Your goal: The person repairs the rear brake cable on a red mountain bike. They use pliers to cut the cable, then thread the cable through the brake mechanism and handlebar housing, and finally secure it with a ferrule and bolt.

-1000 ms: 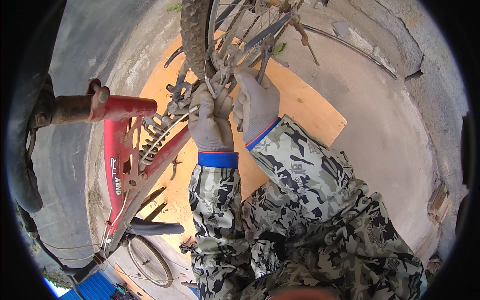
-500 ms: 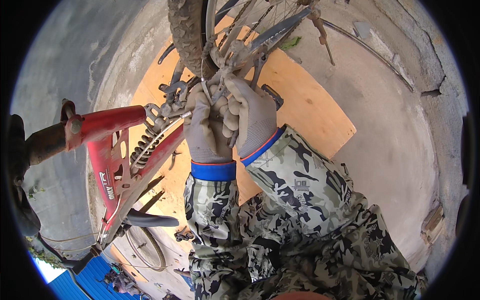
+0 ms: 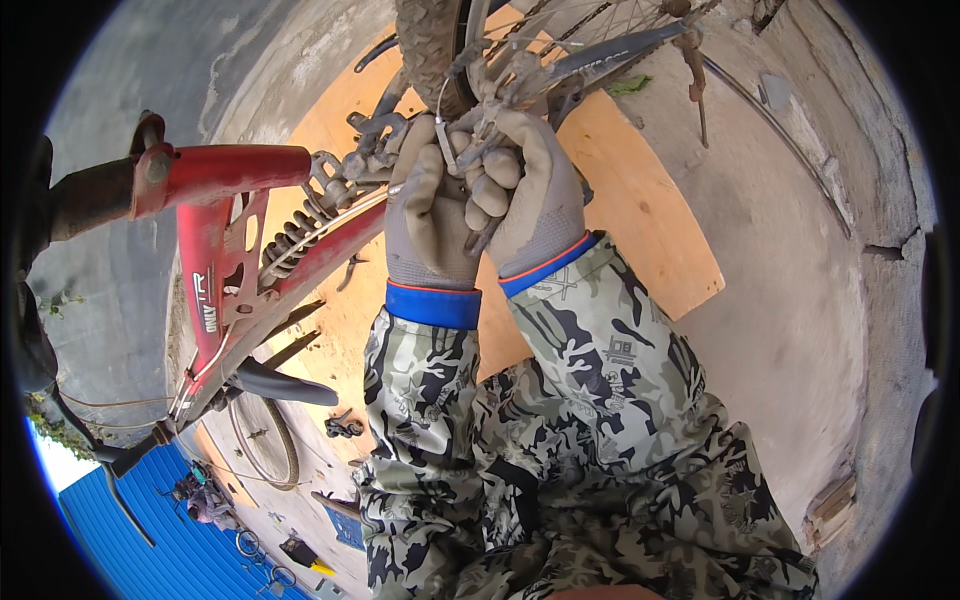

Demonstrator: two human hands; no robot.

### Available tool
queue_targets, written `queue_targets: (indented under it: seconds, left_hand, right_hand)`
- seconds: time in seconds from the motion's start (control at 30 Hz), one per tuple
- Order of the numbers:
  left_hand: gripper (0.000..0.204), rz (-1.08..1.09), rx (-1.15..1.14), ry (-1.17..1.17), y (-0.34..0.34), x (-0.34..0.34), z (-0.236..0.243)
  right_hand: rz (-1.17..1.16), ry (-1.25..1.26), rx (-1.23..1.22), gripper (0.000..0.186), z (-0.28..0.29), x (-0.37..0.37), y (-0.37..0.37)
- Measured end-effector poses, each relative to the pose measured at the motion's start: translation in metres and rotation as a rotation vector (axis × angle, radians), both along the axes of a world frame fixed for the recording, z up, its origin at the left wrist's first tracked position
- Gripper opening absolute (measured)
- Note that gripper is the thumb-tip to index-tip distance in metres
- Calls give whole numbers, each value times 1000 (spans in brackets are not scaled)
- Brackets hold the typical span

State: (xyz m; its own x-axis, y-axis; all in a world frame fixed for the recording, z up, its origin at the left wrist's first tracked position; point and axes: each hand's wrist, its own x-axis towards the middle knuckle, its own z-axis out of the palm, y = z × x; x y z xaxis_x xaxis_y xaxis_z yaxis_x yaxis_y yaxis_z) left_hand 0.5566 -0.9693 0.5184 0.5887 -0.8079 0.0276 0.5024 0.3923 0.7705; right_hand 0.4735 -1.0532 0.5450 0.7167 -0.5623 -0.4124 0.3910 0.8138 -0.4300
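My left hand point(image 3: 425, 215), in a grey glove with a blue cuff, is closed beside a silver cable fitting point(image 3: 447, 150) below the knobbly rear tyre point(image 3: 425, 50); what it holds is hidden. My right hand point(image 3: 535, 200), gloved alike, is closed round a slim metal tool point(image 3: 480, 240), its fingers meeting my left hand's at the dirty brake and frame parts point(image 3: 500, 100). The red bicycle frame point(image 3: 205, 260) with a coil shock point(image 3: 288, 245) lies to the left.
A wooden board point(image 3: 650, 240) lies beneath on concrete. Black pliers point(image 3: 350, 270), a loose part point(image 3: 342, 425) and another wheel point(image 3: 285, 445) are lower left. A thin rod point(image 3: 775, 130) lies along the cracked wall at right. Blue corrugated sheeting point(image 3: 125, 520) shows beyond.
The view has shifted, bringing more blue sheeting into sight. Both hands sit higher in the picture and have drawn together, the right fingers curling further round beside the left.
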Motion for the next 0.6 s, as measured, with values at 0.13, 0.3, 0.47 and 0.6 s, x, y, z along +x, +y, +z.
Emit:
queue_targets:
  seconds: [0.13,0.3,0.47,0.6]
  left_hand:
    - [49,2,-63,92,3,-6,0]
    - [50,167,76,-46,4,-12,-2]
    - [40,169,151,-181,15,-9,-4]
    - [37,239,-64,79,13,-8,-20]
  right_hand:
    - [42,57,20,30,1,0,0]
    - [61,10,25,26,-2,-1,0]
    - [46,-1,-41,27,-3,1,10]
    - [23,-22,-105,27,-12,3,17]
